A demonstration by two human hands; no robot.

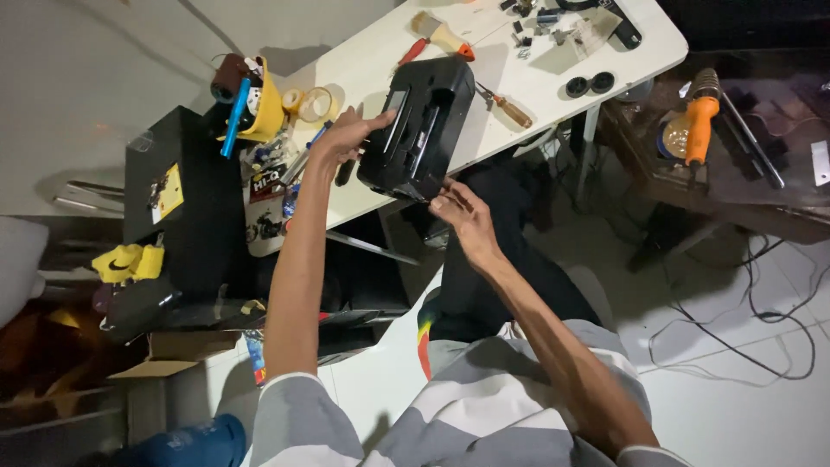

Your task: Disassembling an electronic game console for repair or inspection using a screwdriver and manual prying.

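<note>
A black boxy device (419, 125), like a small printer, lies on the white table (553, 73) at its near edge. My left hand (344, 136) rests on its left side, fingers spread against the casing. My right hand (462, 212) touches the device's near bottom corner with its fingertips, palm open. Whether either hand truly grips the casing is unclear.
A paintbrush (437, 35), a screwdriver (506, 108), tape rolls (313, 104) and small parts lie on the table. A yellow holder with tools (255, 104) stands at the left by a black box (186, 199). An orange soldering tool (699, 121) lies on a dark side table. Cables (743, 329) run over the floor.
</note>
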